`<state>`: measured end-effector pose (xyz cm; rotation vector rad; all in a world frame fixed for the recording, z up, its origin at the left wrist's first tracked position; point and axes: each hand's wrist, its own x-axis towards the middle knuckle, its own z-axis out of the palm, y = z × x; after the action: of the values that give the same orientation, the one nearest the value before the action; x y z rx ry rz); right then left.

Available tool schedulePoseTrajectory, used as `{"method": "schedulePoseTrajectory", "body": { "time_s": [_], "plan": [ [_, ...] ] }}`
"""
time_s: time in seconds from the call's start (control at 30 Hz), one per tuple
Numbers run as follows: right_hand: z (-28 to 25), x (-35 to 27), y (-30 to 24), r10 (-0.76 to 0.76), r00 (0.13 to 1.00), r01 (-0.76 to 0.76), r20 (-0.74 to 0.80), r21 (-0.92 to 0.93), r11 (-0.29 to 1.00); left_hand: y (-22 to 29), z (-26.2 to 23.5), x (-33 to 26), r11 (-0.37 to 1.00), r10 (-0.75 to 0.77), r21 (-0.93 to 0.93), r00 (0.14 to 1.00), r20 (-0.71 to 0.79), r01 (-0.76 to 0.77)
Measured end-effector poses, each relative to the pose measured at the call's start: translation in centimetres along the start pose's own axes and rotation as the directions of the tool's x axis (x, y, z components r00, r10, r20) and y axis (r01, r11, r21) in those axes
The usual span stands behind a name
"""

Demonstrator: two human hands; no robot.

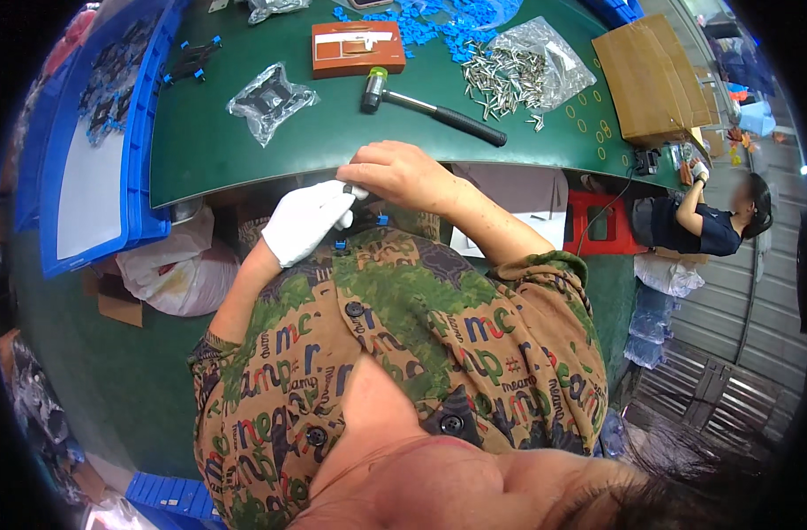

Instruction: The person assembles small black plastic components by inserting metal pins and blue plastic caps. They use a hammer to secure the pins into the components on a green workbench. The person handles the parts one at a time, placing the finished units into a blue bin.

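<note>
At the table's near edge my two hands meet in front of my body. My left hand (306, 223), in a white glove, is closed on a black part with blue clips (341, 244), mostly hidden under the hands and against the shirt. The bare right hand (402, 178) has its fingers bent over the left fingertips, where a small dark end of the part shows. What the right fingers pinch is hidden. Beyond them lies a mallet (403, 100) with a black grip and a yellow-green face. A similar black frame with blue corners (192, 61) lies at the far left.
On the green table (218, 159) are a bagged black part (272, 102), a red-orange box (358, 49), a heap of metal screws (506, 81), blue pieces (439, 26) and a cardboard box (655, 79). A blue tray (94, 177) stands left. A co-worker (704, 216) sits right.
</note>
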<state>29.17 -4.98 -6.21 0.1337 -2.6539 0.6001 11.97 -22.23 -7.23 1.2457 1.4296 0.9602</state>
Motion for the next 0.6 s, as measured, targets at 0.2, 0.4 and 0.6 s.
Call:
{"method": "schedulePoseTrajectory", "body": {
  "time_s": [0.2, 0.4, 0.6],
  "plan": [
    [0.7, -0.6, -0.1, -0.049, 0.996, 0.046, -0.078, -0.038, 0.998, 0.0, 0.0, -0.1, 0.991, -0.044, -0.120, 0.997, 0.058, 0.050],
    [2.0, -1.1, 0.0, -0.031, 0.989, 0.021, -0.148, -0.068, 0.997, 0.0, 0.0, 0.1, 1.000, 0.009, -0.025, 1.000, 0.009, -0.009],
    [3.1, -0.8, -1.1, 0.018, 0.972, -0.042, -0.235, -0.099, 0.994, 0.0, -1.2, 0.0, 0.986, -0.135, -0.097, 0.990, 0.043, 0.139]
  ]
}}
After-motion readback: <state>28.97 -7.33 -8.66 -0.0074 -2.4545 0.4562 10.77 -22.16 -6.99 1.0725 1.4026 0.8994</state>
